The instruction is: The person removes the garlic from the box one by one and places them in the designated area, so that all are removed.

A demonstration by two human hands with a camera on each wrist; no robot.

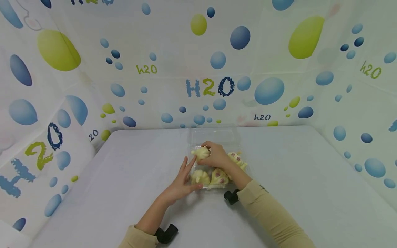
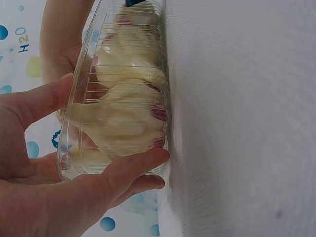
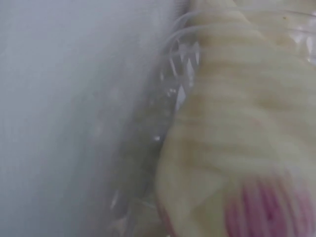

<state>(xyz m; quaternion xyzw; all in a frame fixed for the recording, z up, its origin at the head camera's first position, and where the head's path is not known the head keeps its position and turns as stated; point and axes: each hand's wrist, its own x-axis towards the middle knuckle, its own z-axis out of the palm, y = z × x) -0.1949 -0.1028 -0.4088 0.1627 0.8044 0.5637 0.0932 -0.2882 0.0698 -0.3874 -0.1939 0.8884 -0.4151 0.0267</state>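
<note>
A clear plastic clamshell container [image 1: 214, 186] holds several pale yellow bulb-shaped pieces, some with pink-purple patches. My right hand [image 1: 216, 155] grips one smooth yellow piece [image 1: 203, 153] at the container's back left, its little nub toward the left. In front of it sit another yellow piece [image 1: 200, 176] and a patched piece [image 1: 219, 176]; more patched pieces [image 1: 236, 158] lie at the right. My left hand [image 1: 180, 184] holds the container's front left corner, thumb at the front rim and fingers along the left side. A patched piece [image 3: 247, 128] fills much of the right wrist view.
The container's clear lid [image 1: 214, 135] stands raised at the back. A white table [image 1: 139, 172] spreads around it, and a sheet [image 1: 173, 69] printed with bubbles and lettering hangs behind and at both sides. Black wrist devices [image 1: 167, 233] show under both sleeves.
</note>
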